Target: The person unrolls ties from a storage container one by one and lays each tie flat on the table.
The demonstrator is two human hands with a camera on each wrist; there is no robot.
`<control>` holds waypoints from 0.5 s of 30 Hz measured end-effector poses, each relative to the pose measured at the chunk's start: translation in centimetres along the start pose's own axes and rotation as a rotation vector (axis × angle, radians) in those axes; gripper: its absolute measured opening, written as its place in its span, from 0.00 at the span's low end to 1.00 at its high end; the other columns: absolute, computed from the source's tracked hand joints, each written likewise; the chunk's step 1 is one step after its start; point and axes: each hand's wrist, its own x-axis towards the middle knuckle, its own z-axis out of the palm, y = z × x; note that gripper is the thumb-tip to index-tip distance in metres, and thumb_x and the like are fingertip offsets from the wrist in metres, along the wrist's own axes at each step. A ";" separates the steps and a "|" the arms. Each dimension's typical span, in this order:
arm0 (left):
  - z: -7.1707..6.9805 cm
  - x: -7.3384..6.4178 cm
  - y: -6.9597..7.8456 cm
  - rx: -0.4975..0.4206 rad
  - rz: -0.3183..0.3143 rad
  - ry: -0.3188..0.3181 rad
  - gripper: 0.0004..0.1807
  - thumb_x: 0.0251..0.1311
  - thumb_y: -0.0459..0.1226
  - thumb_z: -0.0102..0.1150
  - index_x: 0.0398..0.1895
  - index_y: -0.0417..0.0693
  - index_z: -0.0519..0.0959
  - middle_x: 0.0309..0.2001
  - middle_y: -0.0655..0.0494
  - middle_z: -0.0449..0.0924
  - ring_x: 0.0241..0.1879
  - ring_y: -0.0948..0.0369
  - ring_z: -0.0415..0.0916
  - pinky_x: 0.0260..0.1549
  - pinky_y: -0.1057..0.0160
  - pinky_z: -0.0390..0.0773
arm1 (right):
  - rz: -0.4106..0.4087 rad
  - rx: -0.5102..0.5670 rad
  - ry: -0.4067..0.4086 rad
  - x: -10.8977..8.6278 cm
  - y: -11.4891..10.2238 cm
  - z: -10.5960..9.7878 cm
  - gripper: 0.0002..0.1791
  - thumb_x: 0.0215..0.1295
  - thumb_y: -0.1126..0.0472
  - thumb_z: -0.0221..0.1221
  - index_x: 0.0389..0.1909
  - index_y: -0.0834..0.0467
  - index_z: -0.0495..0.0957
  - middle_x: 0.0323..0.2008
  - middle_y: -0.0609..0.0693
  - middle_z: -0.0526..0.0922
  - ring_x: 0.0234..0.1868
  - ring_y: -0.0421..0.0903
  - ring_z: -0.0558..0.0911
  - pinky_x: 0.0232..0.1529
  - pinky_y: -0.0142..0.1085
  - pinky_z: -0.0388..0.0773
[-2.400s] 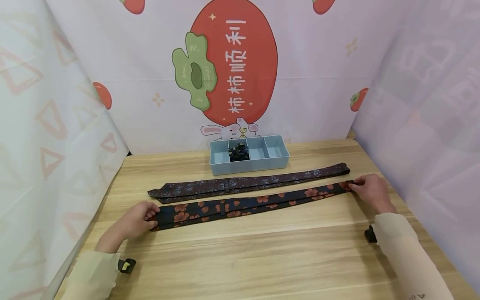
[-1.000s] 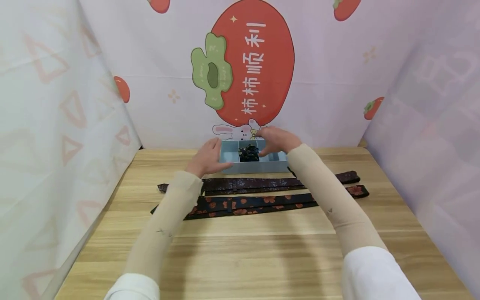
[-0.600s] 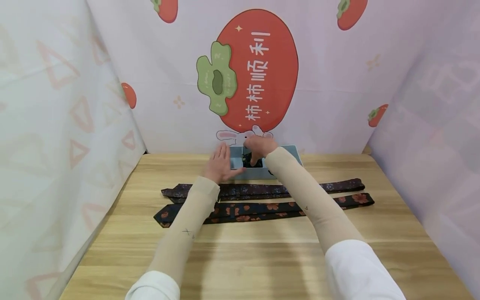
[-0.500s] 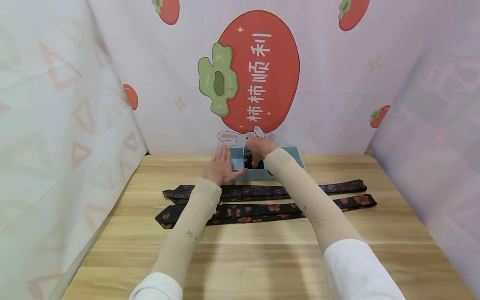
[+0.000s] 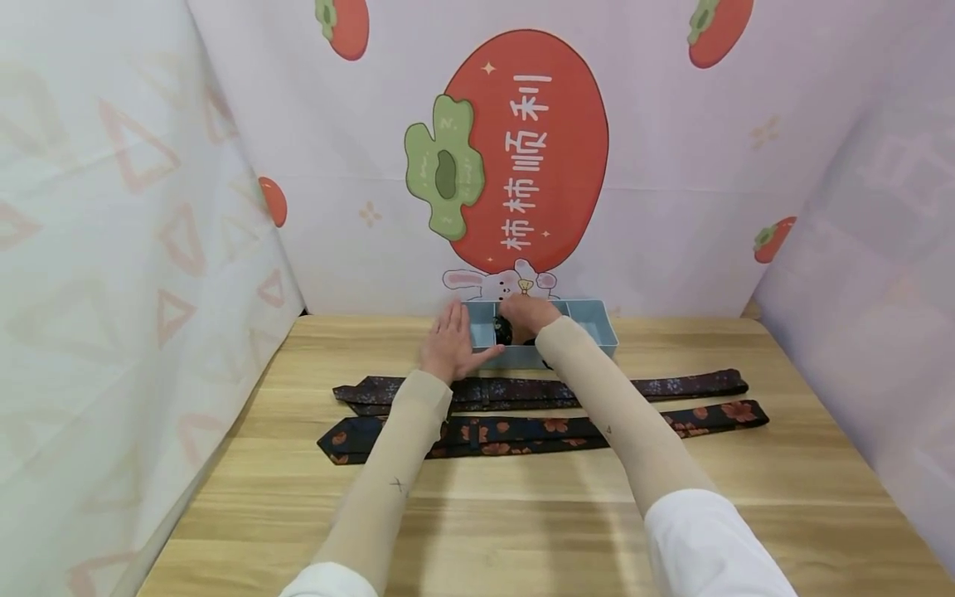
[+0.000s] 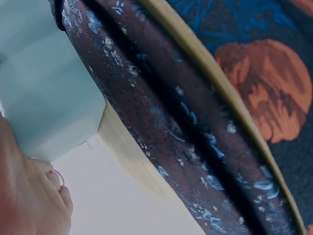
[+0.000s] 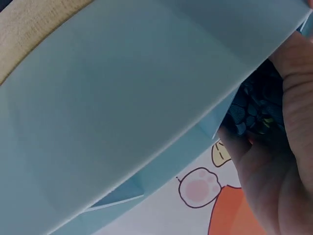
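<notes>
My right hand (image 5: 528, 315) reaches into the pale blue divided box (image 5: 516, 358) and grips a dark rolled-up necktie (image 5: 503, 330) in its second compartment from the left. In the right wrist view, thumb and fingers lie on either side of this necktie (image 7: 257, 105); the fingertips are hidden. My left hand (image 5: 448, 344) is at the box's left end, fingers straight and thumb spread along the front wall. Two folded neckties lie across the table before the box: a purple one with small blue flowers (image 5: 515, 393) and a dark one with orange flowers (image 5: 522, 431).
The wooden table (image 5: 507, 522) stretches in front of the neckties. Printed cloth (image 5: 649, 249) hangs behind the box and along both sides. The box's rightmost compartment (image 5: 592, 322) shows its bare inside.
Both hands have let go of the ends of the orange-flowered necktie and moved inward to the box. My right hand has gone down into the compartment and taken hold of the rolled necktie.
</notes>
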 end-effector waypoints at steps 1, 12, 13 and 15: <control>0.1 0.0 0.1 -0.001 -0.001 -0.005 0.65 0.66 0.79 0.37 0.86 0.36 0.43 0.87 0.41 0.40 0.87 0.49 0.38 0.85 0.52 0.47 | -0.002 0.016 0.006 -0.1 0.1 0.1 0.26 0.65 0.57 0.74 0.62 0.60 0.81 0.54 0.55 0.87 0.51 0.49 0.85 0.57 0.45 0.87; 0.3 0.5 0.4 -0.025 -0.019 -0.042 0.64 0.66 0.78 0.36 0.86 0.37 0.40 0.87 0.43 0.35 0.88 0.50 0.34 0.86 0.51 0.45 | -0.009 0.043 0.032 -0.7 0.5 -0.9 0.35 0.60 0.55 0.78 0.67 0.61 0.79 0.58 0.57 0.87 0.55 0.51 0.86 0.62 0.49 0.85; 0.2 0.4 0.4 -0.019 -0.021 -0.039 0.64 0.67 0.78 0.35 0.86 0.37 0.40 0.87 0.43 0.36 0.88 0.50 0.34 0.86 0.51 0.45 | -0.010 0.041 0.041 -0.8 0.5 -1.0 0.35 0.60 0.54 0.78 0.67 0.61 0.80 0.57 0.57 0.87 0.54 0.51 0.87 0.62 0.49 0.85; 0.1 0.3 0.4 -0.013 -0.025 -0.039 0.64 0.67 0.78 0.35 0.86 0.38 0.41 0.87 0.43 0.36 0.88 0.50 0.34 0.86 0.51 0.45 | -0.003 0.046 0.042 -0.9 0.4 -1.4 0.36 0.60 0.54 0.78 0.68 0.60 0.79 0.58 0.56 0.87 0.52 0.50 0.87 0.60 0.47 0.86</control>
